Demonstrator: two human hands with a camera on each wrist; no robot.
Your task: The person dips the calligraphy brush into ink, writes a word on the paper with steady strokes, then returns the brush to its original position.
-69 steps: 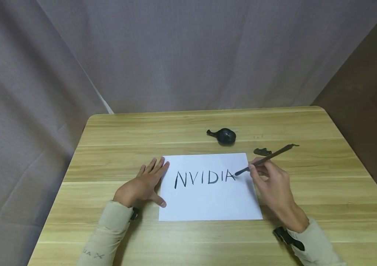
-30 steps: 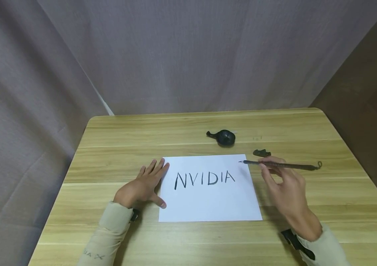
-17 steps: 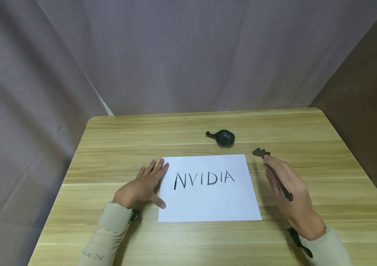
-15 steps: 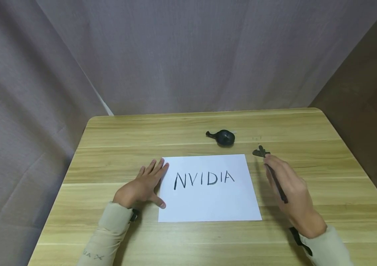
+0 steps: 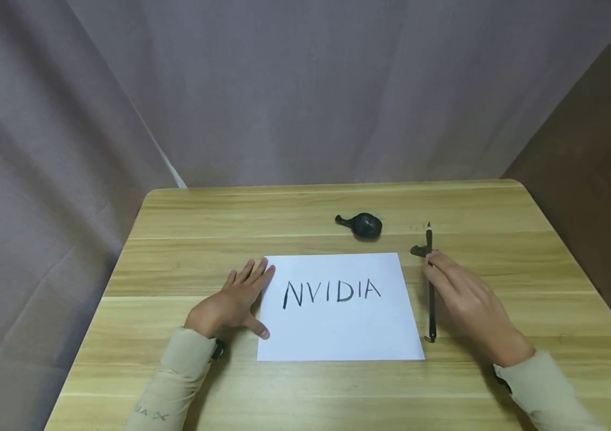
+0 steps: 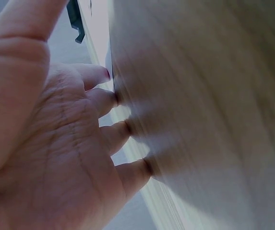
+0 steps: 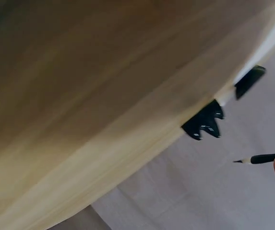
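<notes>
My left hand point(image 5: 234, 300) lies spread at the left edge of a white paper sheet point(image 5: 338, 338), thumb and fingertips on its border. The left wrist view shows its fingertips point(image 6: 109, 98) pressed down. Dark brush letters point(image 5: 332, 290) on the sheet read NVIDIA. Right of the paper, my right hand point(image 5: 469, 299) pinches a dark writing brush point(image 5: 432, 308), its tip pointing to the far side and a hanging loop at the near end. Beneath the brush in the head view is a small dark notched brush rest point(image 5: 419, 251), whose peaks show in the right wrist view.
A black, round-bodied object with a narrow neck point(image 5: 366, 226) lies beyond the paper on the wooden table point(image 5: 284, 395). Faint dark marks point(image 5: 417, 227) show on the wood near the brush tip. Grey curtains point(image 5: 305, 90) hang behind and to the left.
My right hand has carried the brush from the last letter to the right, off the paper. The brush has turned so its tip points away, over the notched rest. My left hand stays put.
</notes>
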